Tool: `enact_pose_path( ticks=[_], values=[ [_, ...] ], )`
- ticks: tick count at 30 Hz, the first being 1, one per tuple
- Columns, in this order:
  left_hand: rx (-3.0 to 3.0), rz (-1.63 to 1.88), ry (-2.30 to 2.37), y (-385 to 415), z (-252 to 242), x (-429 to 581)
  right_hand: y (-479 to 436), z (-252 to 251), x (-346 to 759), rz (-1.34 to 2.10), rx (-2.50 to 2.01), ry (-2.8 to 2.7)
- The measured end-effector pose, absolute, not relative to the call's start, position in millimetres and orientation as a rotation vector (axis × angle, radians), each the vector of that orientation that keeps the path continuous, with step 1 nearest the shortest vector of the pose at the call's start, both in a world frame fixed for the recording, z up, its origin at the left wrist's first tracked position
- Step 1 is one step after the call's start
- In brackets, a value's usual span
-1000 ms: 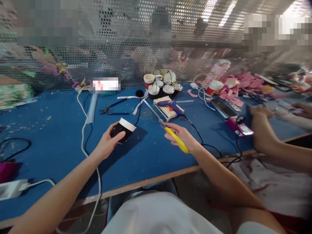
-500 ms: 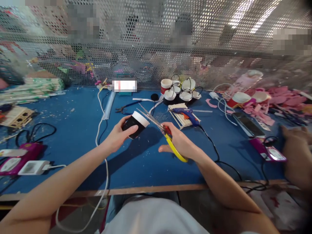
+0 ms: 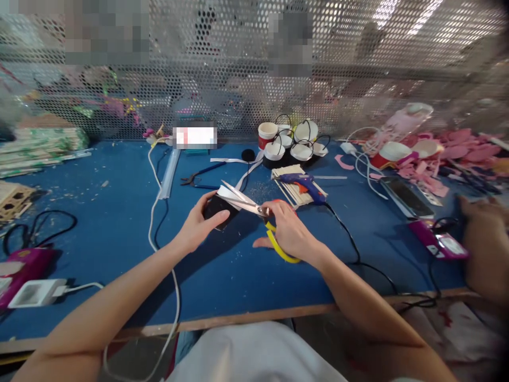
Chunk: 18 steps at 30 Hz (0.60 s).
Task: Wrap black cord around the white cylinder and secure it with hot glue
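Note:
My left hand [image 3: 198,227] is wrapped round a black paper cup [image 3: 218,206] with a white rim, held tilted just above the blue table [image 3: 99,233]. My right hand [image 3: 289,232] grips yellow-handled scissors [image 3: 254,212]. Their blades are parted and reach over the cup's rim, touching it. Both hands are near the middle of the table, close together.
A blue glue gun [image 3: 302,183] lies on wooden sticks behind my right hand, its black cord running right. Several cups [image 3: 288,146] stand at the back by the mesh wall. Pliers [image 3: 196,178], a white cable [image 3: 153,212], chargers and pink cut-outs [image 3: 445,159] lie around. Another person's hand [image 3: 483,233] rests at the right.
My right hand has brought the scissors left, from apart from the cup to the cup's rim, with the blades opened. My left hand has lifted the cup a little toward them.

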State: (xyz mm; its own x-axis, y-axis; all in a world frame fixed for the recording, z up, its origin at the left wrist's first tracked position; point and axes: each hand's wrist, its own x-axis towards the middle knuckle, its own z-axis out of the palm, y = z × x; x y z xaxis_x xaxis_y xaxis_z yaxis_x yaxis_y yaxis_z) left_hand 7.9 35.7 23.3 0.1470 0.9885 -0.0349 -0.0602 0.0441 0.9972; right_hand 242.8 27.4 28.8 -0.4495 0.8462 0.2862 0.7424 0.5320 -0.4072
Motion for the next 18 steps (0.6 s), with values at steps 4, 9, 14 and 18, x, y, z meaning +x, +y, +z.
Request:
enact_pose_path(
  ticks=[4, 9, 14, 18],
  values=[
    [1.373, 1.078, 1.184, 36.2, 17.7, 5.4, 28.5, 26.8, 241.8, 0.319, -1.342, -2.340],
    [1.527, 1.068, 1.256, 34.4, 18.9, 3.6, 25.6, 27.8, 237.2, 0.394, -1.406, -2.300],
    [1.543, 1.045, 1.269, 32.2, 20.8, 3.0, 23.0, 29.9, 234.8, 0.385, -1.440, -2.292],
    [1.506, 1.025, 1.257, 29.9, 23.2, 3.3, 21.5, 29.3, 235.6, 0.393, -1.428, -2.295]
  ],
)
